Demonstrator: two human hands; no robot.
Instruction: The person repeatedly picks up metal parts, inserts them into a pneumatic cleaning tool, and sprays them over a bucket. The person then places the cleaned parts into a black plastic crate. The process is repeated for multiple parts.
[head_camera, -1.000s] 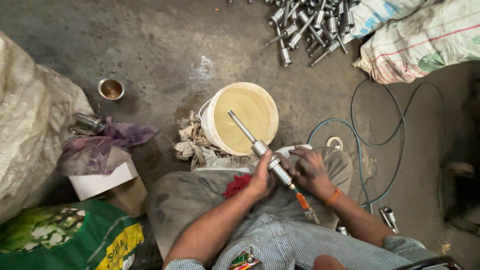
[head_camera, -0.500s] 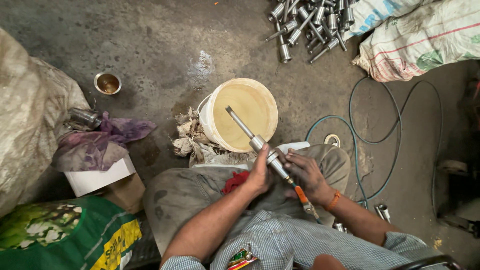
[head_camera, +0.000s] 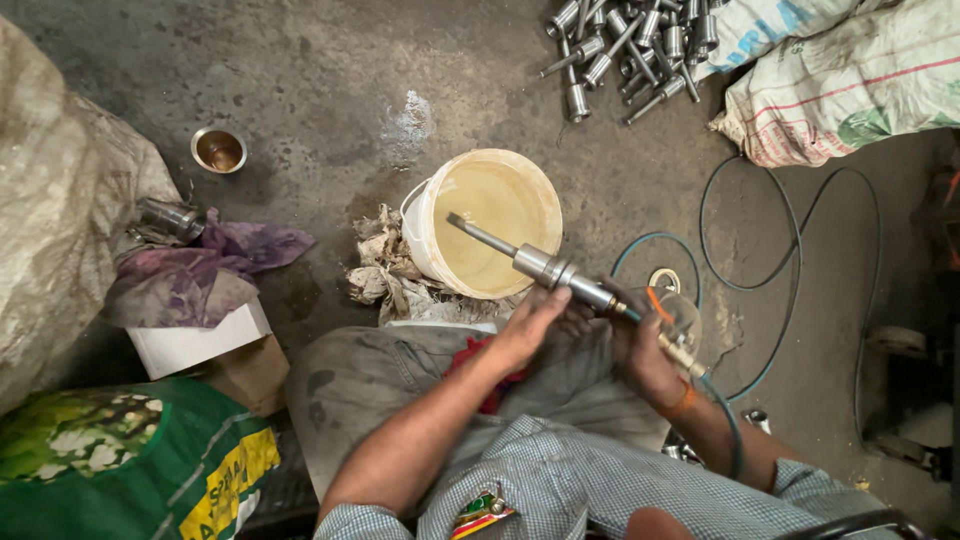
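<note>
both hands (head_camera: 585, 325) grip metal shaft (head_camera: 545, 266) slantwise.

Cream round plastic bucket (head_camera: 492, 222) holds tan liquid. Silver stepped steel shaft (head_camera: 545, 267). Blue-and-white checked cotton shirt (head_camera: 560, 480). Crumpled purple cloth rag (head_camera: 240, 250). Green-and-yellow printed woven sack (head_camera: 120, 470). Dark grey concrete floor (head_camera: 330, 90).

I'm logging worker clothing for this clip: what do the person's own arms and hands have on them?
Both hands are bare, no gloves. The left hand has a bare forearm; the right hand has an orange band at the wrist. Short blue-and-white checked shirt sleeves cover the upper arms.
</note>
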